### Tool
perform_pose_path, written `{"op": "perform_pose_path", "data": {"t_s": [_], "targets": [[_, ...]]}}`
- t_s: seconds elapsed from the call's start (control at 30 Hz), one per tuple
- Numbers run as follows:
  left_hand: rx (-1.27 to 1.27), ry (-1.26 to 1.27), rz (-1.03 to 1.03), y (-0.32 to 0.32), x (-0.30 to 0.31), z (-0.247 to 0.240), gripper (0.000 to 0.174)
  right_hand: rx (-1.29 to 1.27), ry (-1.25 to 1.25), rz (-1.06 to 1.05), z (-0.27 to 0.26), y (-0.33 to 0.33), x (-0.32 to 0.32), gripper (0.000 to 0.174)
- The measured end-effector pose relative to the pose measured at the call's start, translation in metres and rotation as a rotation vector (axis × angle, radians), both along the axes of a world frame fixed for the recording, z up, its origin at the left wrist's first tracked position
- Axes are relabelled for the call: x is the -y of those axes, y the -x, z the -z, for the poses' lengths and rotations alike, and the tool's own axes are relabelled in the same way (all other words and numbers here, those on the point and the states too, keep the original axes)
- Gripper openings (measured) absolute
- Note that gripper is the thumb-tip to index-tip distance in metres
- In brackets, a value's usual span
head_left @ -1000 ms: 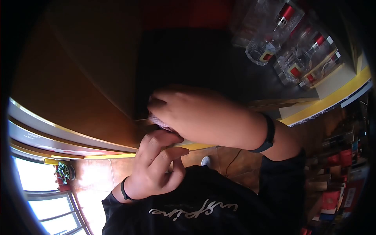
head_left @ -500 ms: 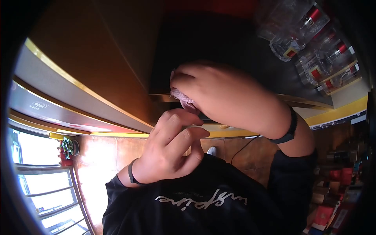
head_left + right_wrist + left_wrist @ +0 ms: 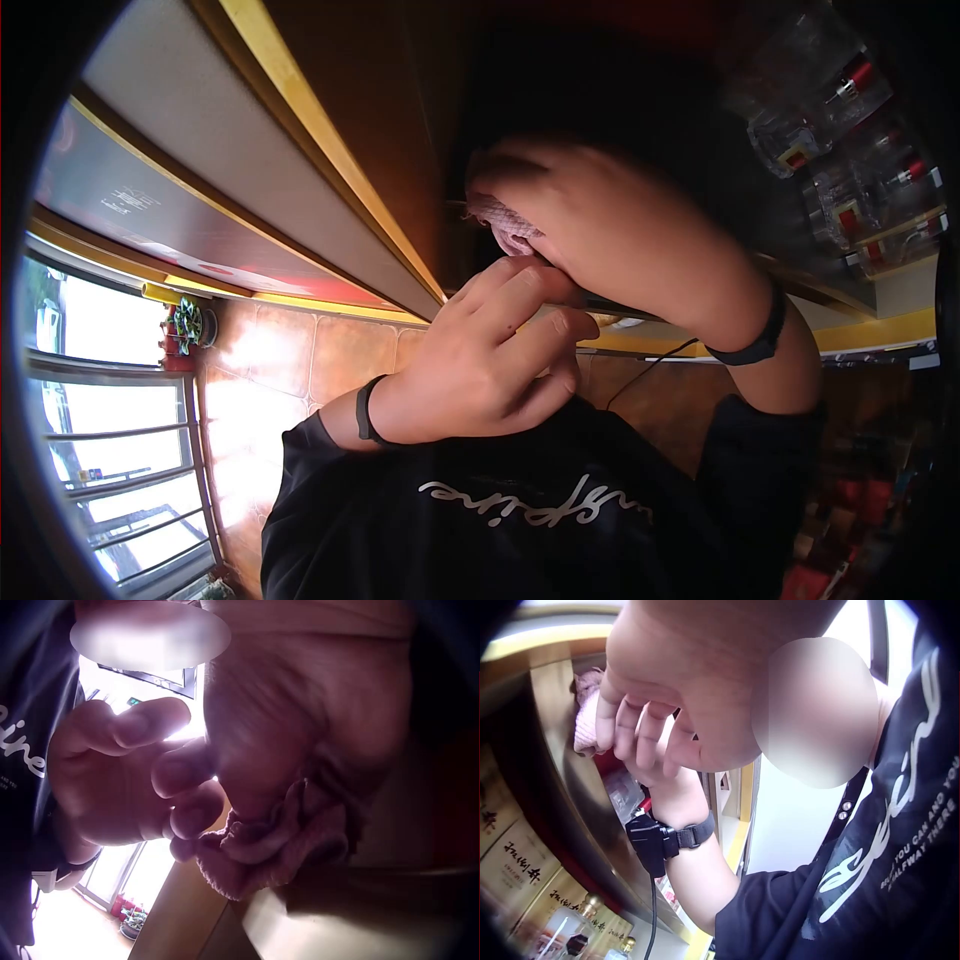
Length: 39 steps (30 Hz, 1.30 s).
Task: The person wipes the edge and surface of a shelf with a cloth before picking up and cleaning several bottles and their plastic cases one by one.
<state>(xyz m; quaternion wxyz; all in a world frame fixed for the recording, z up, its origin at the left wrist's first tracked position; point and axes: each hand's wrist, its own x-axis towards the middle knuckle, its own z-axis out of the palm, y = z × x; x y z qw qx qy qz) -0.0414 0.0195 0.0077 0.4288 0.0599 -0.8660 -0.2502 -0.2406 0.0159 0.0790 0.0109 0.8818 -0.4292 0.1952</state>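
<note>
My right hand (image 3: 575,205) grips a bunched pink cloth (image 3: 508,228) at the dark shelf; the folds stick out below its palm (image 3: 300,697) in the right wrist view. Just below it, my left hand (image 3: 495,350) is raised with its fingers loosely bent and nothing seen in them. In the left wrist view this hand (image 3: 697,690) overlaps the cloth (image 3: 589,720) at the fingertips. Its fingers (image 3: 195,776) come close beside the cloth (image 3: 262,859) in the right wrist view; whether they touch it I cannot tell.
Clear packages with bottles (image 3: 845,215) stand on the shelf at the right. A yellow-edged panel (image 3: 290,200) slants across the left. Printed boxes (image 3: 517,855) and glass bottles are lower left in the left wrist view. A potted plant (image 3: 188,325) stands near the windows.
The view has shifted, so both hands and the cloth appear farther right and higher, and the panel at left fills more of the picture. The right hand has kept its grip on the cloth.
</note>
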Motion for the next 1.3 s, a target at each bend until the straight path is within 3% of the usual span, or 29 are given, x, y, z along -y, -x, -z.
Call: {"op": "perform_pose_path", "data": {"t_s": [0.2,0.3,0.4,0.53,0.73,0.83,0.93,1.03,1.3], "targets": [[-0.013,0.004,-0.023,-0.006,-0.001,0.002,0.031,0.049,-0.126,0.185,-0.009,0.015,-0.027,0.03],[0.002,-0.007,-0.032,-0.01,-0.001,0.004,0.031,0.129,-0.194,0.184,-0.01,0.019,-0.03,0.031],[0.007,-0.003,-0.025,-0.009,-0.001,0.004,0.031,0.019,-0.099,0.173,-0.008,0.014,-0.02,0.029],[0.014,0.007,-0.006,-0.005,-0.004,0.001,0.031,0.045,-0.06,0.087,0.003,-0.004,0.0,0.03],[0.038,0.029,-0.044,-0.012,0.0,0.008,0.03,0.051,-0.134,0.151,-0.005,0.01,-0.012,0.032],[0.014,0.011,-0.058,-0.014,0.0,0.006,0.031,0.03,-0.016,0.119,0.001,0.003,-0.005,0.032],[0.01,0.024,-0.055,-0.011,0.0,0.006,0.031,-0.074,-0.105,0.074,-0.002,-0.012,0.007,0.029],[0.024,0.006,-0.051,-0.012,0.0,0.003,0.031,-0.092,0.018,-0.007,0.004,-0.008,0.01,0.024],[0.095,-0.067,-0.097,-0.018,-0.001,0.001,0.038,0.003,-0.1,0.073,-0.01,0.021,-0.012,0.02]]}}
